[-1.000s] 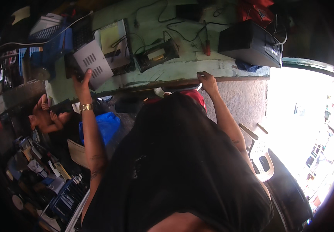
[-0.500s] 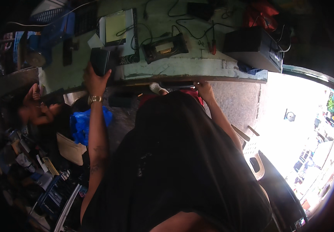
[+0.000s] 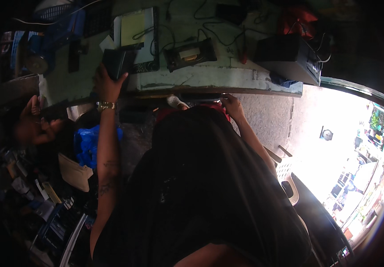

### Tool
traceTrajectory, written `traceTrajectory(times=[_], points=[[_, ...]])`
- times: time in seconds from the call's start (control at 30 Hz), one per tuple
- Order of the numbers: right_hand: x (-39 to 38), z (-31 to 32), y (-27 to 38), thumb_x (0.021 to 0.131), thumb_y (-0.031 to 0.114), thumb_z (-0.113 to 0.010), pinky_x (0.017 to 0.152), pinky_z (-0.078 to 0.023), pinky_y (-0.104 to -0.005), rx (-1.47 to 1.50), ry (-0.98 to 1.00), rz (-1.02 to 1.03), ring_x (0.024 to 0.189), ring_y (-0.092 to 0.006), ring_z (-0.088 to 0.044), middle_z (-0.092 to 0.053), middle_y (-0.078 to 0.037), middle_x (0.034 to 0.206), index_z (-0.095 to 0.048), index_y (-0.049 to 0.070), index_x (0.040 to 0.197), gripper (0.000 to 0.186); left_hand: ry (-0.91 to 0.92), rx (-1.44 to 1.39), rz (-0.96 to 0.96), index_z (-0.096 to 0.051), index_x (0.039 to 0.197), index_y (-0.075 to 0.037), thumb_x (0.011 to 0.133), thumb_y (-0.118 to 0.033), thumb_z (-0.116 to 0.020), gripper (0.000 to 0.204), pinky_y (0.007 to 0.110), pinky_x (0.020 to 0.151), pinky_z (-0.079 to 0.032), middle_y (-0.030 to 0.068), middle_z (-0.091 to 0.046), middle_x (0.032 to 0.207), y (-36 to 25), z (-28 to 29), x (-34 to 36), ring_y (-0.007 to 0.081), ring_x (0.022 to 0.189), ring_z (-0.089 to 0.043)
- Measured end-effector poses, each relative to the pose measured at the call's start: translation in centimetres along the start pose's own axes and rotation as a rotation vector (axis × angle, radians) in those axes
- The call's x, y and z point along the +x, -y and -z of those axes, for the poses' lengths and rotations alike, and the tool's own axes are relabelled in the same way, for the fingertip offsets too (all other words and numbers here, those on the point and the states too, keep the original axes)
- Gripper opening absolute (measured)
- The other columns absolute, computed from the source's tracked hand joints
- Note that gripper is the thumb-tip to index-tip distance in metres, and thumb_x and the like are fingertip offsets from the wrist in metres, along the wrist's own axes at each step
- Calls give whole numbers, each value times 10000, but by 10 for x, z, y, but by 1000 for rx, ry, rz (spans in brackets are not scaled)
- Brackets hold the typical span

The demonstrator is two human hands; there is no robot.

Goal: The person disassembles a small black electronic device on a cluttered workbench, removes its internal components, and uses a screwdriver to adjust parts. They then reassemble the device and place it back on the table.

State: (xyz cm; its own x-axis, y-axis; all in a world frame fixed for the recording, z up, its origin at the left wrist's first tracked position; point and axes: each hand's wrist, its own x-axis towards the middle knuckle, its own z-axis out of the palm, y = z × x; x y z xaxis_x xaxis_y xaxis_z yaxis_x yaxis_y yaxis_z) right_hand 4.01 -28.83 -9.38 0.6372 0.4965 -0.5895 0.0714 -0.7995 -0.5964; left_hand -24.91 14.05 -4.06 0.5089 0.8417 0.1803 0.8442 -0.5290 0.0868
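My left hand (image 3: 109,82), with a gold-coloured watch at the wrist, grips a dark box-shaped object (image 3: 116,62) at the near left of the worn green bench (image 3: 201,78). Just beyond it lie a pale board (image 3: 149,49) with a yellow pad (image 3: 132,26) and cables. My right hand (image 3: 231,104) has curled fingers at or just below the bench's front edge; what they hold, if anything, I cannot make out. A dark open device (image 3: 189,55) sits between and beyond my hands.
A black metal case (image 3: 281,51), red bag (image 3: 296,20), screwdriver (image 3: 244,58) and blue basket (image 3: 54,13) are on the bench. Below are a blue plastic bag (image 3: 87,144), cluttered shelves (image 3: 45,191) and a pale chair (image 3: 287,178). Another person (image 3: 36,124) is at left.
The object in my left hand has turned from showing a pale vented face to a dark one and shifted right. My right hand sits slightly lower in view, still near the edge.
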Motion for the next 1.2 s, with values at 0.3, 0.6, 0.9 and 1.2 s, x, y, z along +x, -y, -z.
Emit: traceTrajectory(times=[0.3, 0.6, 0.9, 1.2], points=[[16, -1, 26, 918, 344, -685, 907, -552, -449, -2, -115, 98, 1034, -345, -720, -760, -170, 1031, -717, 120, 1244, 396, -59, -52, -47, -318, 1599, -93, 807, -650, -759, 1065, 606, 1086, -404, 244, -450, 1542, -21, 30, -4, 475, 1363, -464], [55, 36, 129, 882, 341, -711, 957, -545, -463, -5, -306, 237, 1119, -369, -692, -747, -156, 1151, -651, 153, 1357, 514, 205, -524, -421, -294, 1585, -14, 729, -389, -911, 1120, 522, 1149, -368, 270, -466, 1509, -122, 4, -30, 450, 1370, -455], [70, 31, 152, 905, 391, -692, 961, -543, -457, -43, -237, 276, 1141, -377, -674, -723, -163, 1214, -705, 221, 1284, 416, 227, -577, -459, -348, 1541, 7, 590, -356, -982, 1199, 488, 1150, -389, 253, -492, 1485, -147, -46, -3, 423, 1367, -468], [73, 27, 152, 930, 392, -677, 933, -545, -488, 12, -317, 362, 1074, -410, -680, -736, -174, 1129, -701, 225, 1291, 398, 304, -719, -399, -380, 1513, -5, 615, -270, -978, 1111, 470, 1103, -445, 241, -552, 1417, -151, -50, 4, 412, 1305, -535]])
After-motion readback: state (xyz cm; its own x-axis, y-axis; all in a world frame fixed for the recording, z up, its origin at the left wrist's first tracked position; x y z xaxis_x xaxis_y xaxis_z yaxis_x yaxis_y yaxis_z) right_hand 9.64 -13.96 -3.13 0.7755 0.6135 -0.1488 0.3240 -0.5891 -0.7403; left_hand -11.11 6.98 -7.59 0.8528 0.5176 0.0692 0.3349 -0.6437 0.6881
